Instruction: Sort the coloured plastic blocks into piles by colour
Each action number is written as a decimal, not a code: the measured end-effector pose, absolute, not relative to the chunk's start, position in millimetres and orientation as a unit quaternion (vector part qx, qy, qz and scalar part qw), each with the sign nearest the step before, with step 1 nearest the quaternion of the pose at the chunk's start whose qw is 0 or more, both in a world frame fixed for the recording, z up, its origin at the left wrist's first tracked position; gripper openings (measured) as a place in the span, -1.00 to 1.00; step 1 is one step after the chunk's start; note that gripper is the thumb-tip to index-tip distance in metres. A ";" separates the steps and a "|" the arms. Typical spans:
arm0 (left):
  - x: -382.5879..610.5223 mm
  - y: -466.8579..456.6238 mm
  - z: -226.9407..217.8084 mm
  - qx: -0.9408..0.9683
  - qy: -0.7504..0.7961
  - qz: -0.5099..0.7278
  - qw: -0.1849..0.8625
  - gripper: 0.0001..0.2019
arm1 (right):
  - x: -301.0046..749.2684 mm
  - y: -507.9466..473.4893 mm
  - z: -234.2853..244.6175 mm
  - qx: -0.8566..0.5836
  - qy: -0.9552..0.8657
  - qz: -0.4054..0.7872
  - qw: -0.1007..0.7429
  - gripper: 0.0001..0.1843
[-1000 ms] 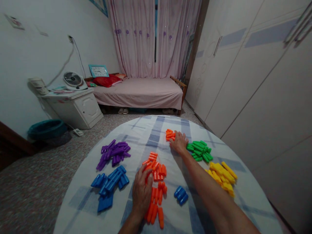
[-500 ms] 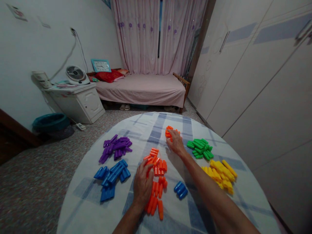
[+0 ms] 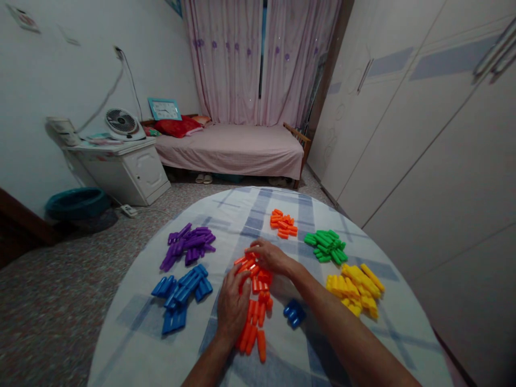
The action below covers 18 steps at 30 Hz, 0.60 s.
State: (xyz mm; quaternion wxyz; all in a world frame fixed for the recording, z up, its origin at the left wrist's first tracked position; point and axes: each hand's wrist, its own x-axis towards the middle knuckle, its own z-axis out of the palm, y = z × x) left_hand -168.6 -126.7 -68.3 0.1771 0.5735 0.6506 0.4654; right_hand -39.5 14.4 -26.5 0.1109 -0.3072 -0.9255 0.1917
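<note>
A round table [image 3: 133,333] under a white and blue checked cloth carries plastic pieces sorted in heaps by colour. My left hand [image 3: 233,306] lies flat, fingers out, on the left side of the near red-orange heap [image 3: 258,306]. My right hand [image 3: 269,256] rests on the top end of that heap, fingers curled over a few pieces. A small orange heap [image 3: 283,224] sits farther back, apart from both hands. Purple pieces [image 3: 188,247] and blue pieces [image 3: 181,294] lie to the left. A few blue pieces [image 3: 293,313] lie beside my right forearm.
Green pieces [image 3: 327,246] and yellow pieces [image 3: 355,282] lie at the right of the table. White wardrobe doors [image 3: 423,134] stand close on the right. Behind are a bed [image 3: 234,150], a white cabinet [image 3: 121,172] with a fan [image 3: 121,122], and a teal basin [image 3: 74,203] on the floor.
My right hand has pulled back from the far orange heap to the top of the near red-orange heap. The left hand has stayed on that heap.
</note>
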 end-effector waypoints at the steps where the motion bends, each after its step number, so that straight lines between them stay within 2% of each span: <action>1: -168.5 -126.6 -68.1 0.571 0.652 0.466 0.177 -0.71 | -40.1 14.3 -27.1 -0.332 -0.919 0.180 0.110 -0.59; 5: -168.2 -126.8 -65.4 0.566 0.656 0.465 0.181 -0.71 | -41.1 12.3 -33.7 -0.399 -0.897 0.153 0.114 -0.55; 10: -167.3 -127.5 -63.5 0.571 0.650 0.470 0.173 -0.72 | -35.9 8.1 -44.7 -0.444 -0.865 0.170 0.162 -0.54; 14: -166.9 -127.7 -63.0 0.571 0.653 0.467 0.172 -0.73 | -26.7 12.7 -45.9 -0.474 -0.832 0.182 0.223 -0.59; 18: -167.4 -127.6 -62.3 0.577 0.649 0.466 0.170 -0.74 | -12.1 35.4 -33.8 -0.545 -0.771 0.113 0.311 -0.65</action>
